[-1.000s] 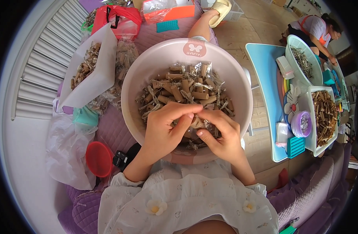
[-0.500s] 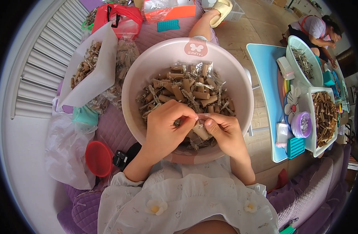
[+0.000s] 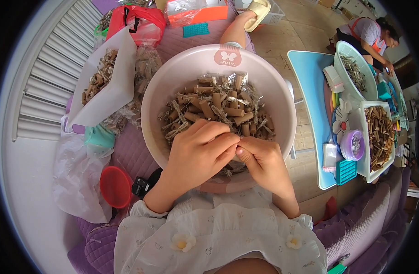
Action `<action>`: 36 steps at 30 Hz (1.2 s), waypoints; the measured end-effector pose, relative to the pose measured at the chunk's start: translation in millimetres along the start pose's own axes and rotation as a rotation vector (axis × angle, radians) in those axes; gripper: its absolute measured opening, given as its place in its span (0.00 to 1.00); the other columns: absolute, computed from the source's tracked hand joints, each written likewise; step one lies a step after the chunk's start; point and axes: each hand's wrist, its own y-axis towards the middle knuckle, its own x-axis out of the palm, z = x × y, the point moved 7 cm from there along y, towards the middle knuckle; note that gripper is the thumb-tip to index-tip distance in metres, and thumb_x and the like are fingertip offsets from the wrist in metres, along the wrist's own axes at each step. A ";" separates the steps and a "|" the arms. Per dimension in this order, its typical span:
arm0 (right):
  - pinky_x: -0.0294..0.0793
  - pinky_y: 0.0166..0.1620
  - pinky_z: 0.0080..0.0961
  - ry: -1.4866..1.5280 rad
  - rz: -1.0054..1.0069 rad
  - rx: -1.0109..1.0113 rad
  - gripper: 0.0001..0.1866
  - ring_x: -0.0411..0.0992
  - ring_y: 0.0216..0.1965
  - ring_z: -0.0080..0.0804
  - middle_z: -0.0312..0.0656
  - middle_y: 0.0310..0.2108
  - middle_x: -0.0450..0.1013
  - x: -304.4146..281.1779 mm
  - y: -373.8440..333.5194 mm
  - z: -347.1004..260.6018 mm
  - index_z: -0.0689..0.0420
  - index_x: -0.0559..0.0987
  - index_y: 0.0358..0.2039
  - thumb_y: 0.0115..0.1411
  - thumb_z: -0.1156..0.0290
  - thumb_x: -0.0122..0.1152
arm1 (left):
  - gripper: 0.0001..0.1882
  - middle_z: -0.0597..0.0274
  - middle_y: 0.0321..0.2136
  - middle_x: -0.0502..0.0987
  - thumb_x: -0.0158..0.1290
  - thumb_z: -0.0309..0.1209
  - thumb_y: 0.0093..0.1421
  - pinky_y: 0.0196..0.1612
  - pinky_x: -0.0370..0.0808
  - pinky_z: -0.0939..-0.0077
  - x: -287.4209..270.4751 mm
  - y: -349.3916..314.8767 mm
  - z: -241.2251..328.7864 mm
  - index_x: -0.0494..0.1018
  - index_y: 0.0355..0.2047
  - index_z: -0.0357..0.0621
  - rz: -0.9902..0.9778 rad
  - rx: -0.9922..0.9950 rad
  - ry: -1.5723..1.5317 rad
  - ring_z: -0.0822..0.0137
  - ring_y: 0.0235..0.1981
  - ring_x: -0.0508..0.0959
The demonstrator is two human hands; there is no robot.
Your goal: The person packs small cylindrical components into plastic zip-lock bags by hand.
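Over the pale pink basin (image 3: 151,114), my two hands meet with their fingertips pressed together. My left hand (image 3: 200,155) is curled closed, its knuckles covering the near part of the heap. Thumb and index finger of my right hand (image 3: 265,164) pinch right against the left fingertips. Whatever lies between the fingers is hidden. The basin holds a heap of short brown cylinders (image 3: 206,109), several with bundles of pale, thin strands and clear plastic film around them.
At left stands a tilted white bin (image 3: 120,86) of brown pieces; below it are a white plastic bag (image 3: 79,182) and a red bowl (image 3: 116,186). To the right, a blue table (image 3: 305,86) carries a tub (image 3: 344,68), a brown-filled tray (image 3: 362,160) and a purple bowl (image 3: 352,145). Another person (image 3: 367,36) works beyond.
My left fingers have folded over toward the right hand, and the gap between the hands has closed. The brown cylinder and clear film seen between them earlier are now hidden.
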 end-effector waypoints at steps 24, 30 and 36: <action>0.63 0.30 0.11 0.639 0.244 0.021 0.07 0.63 0.27 0.16 0.35 0.27 0.66 -18.9 -10.9 4.3 0.61 0.78 0.31 0.52 0.73 0.58 | 0.05 0.68 0.14 0.63 0.46 0.24 0.52 0.15 0.57 0.83 3.7 -15.5 -22.7 0.63 0.22 0.39 -0.139 -0.514 -0.723 0.79 0.12 0.61; 0.64 0.27 0.12 0.683 0.166 0.067 0.07 0.63 0.23 0.13 0.36 0.27 0.73 -10.9 -11.8 5.2 0.63 0.76 0.30 0.53 0.73 0.57 | 0.06 0.63 0.11 0.62 0.50 0.25 0.47 0.14 0.57 0.80 1.2 -4.9 -9.9 0.65 0.17 0.38 -0.182 -0.341 -0.493 0.74 0.11 0.61; 0.65 0.29 0.11 0.836 0.185 0.103 0.04 0.65 0.25 0.15 0.36 0.26 0.73 -3.8 -10.9 5.6 0.64 0.75 0.30 0.54 0.78 0.55 | 0.04 0.60 0.12 0.62 0.48 0.22 0.46 0.15 0.61 0.74 -1.1 -4.9 -8.3 0.65 0.18 0.38 -0.132 -0.328 -0.371 0.64 0.11 0.64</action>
